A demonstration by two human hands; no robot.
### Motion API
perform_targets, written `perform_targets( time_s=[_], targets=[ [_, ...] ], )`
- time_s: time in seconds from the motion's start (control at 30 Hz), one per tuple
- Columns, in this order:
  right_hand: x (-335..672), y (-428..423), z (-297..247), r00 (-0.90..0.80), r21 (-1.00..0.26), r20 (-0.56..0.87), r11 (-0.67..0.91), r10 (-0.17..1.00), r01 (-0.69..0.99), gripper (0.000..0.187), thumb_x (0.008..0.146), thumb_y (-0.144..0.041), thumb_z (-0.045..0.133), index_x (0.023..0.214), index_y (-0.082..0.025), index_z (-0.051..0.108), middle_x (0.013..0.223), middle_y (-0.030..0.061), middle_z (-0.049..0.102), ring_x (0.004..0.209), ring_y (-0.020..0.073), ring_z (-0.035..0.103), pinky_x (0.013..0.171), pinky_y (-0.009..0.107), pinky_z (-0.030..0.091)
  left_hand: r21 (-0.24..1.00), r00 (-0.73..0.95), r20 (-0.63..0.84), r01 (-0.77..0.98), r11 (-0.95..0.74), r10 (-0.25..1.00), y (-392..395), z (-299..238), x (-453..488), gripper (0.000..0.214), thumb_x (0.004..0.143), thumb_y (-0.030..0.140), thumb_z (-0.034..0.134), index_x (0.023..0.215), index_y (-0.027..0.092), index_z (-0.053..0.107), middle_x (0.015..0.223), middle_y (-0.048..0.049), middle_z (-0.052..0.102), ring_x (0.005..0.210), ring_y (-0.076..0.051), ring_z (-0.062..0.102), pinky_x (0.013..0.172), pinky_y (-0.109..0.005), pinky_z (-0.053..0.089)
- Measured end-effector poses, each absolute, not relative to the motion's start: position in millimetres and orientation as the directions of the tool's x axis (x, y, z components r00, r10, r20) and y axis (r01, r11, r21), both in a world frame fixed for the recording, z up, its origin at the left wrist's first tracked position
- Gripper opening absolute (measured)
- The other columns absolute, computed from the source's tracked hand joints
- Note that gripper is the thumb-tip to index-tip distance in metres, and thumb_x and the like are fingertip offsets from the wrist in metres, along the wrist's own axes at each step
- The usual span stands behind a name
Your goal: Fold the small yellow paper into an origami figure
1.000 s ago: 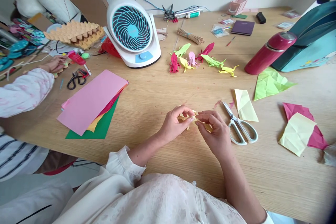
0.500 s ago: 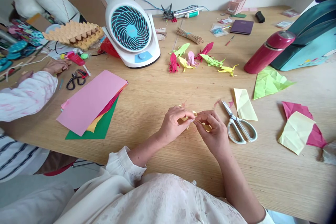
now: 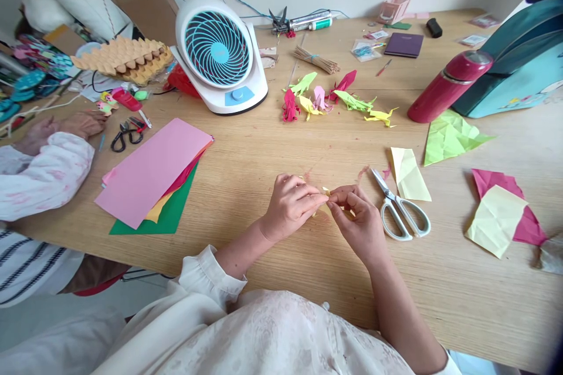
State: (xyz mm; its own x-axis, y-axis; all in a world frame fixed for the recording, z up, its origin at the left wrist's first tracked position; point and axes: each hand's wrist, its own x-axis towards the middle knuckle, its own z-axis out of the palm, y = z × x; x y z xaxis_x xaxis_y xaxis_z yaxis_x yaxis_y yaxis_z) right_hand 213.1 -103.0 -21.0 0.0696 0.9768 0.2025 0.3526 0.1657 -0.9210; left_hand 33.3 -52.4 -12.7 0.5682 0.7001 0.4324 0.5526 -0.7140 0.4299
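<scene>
My left hand (image 3: 290, 205) and my right hand (image 3: 358, 220) meet over the wooden table (image 3: 272, 146), both pinched on a small folded yellow paper piece (image 3: 328, 193). Most of that paper is hidden by my fingers. White-handled scissors (image 3: 400, 208) lie just right of my right hand. A folded pale yellow sheet (image 3: 409, 173) rests beyond the scissors.
A stack of coloured paper (image 3: 153, 173) lies to the left. Several finished paper figures (image 3: 334, 102) sit beyond my hands, in front of a white desk fan (image 3: 220, 53). A red flask (image 3: 448, 88), green paper (image 3: 453, 137) and yellow-and-red paper (image 3: 501, 220) are at right. Another person's hand (image 3: 83, 123) rests near black scissors (image 3: 125, 135).
My left hand's fingers have closed further over the yellow paper, and both hands shifted slightly. The other person's hand at left has drawn back toward the table edge.
</scene>
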Motion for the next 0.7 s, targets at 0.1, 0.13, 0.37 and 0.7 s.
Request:
perform_targets(
  time_s=[0.1,0.13,0.37,0.7],
  targets=[
    [213.2,-102.9,-22.0,0.064,-0.912,0.215,0.176,0.975,0.371,0.010,0.091,-0.028,0.062,0.084,-0.024,0.068,0.093,0.0037,0.063,0.082,0.0158,0.060,0.068,0.028,0.053,0.394,0.594,0.417,0.564,-0.726,0.688,-50.9,-10.9,32.6,0.021,0.096,0.027,0.055,0.094,0.030,0.076,0.093,-0.0025,0.078,0.090,-0.022,0.056,0.093,-0.043,0.029],
    [213.2,-102.9,-22.4,0.063,-0.907,0.221,0.182,0.973,0.379,0.009,0.091,-0.027,0.062,0.085,-0.024,0.068,0.093,0.0034,0.063,0.081,0.0155,0.060,0.068,0.028,0.053,0.379,0.600,0.417,0.568,-0.731,0.682,-50.6,-10.4,32.2,0.021,0.097,0.026,0.055,0.094,0.029,0.075,0.094,-0.0024,0.078,0.091,-0.022,0.056,0.094,-0.044,0.028],
    [213.6,-102.7,-25.2,0.031,-0.891,0.228,0.196,0.973,0.410,0.008,0.091,-0.026,0.062,0.087,-0.024,0.069,0.094,0.0036,0.063,0.077,0.0151,0.060,0.064,0.028,0.053,0.159,0.683,0.449,0.574,-0.803,0.577,-51.1,-7.8,29.1,0.020,0.097,0.022,0.054,0.096,0.031,0.072,0.104,-0.0016,0.075,0.102,-0.023,0.055,0.099,-0.045,0.024],
    [214.2,-101.7,-29.9,-0.077,-0.840,0.262,0.266,0.962,0.473,0.011,0.089,-0.017,0.060,0.094,-0.025,0.065,0.101,0.0042,0.062,0.092,0.0184,0.063,0.081,0.033,0.052,0.012,0.745,0.391,0.584,-0.812,0.541,-49.8,-4.7,29.9,0.010,0.094,0.021,0.059,0.096,0.024,0.068,0.121,-0.0027,0.068,0.111,-0.024,0.053,0.099,-0.047,0.027]
  ],
)
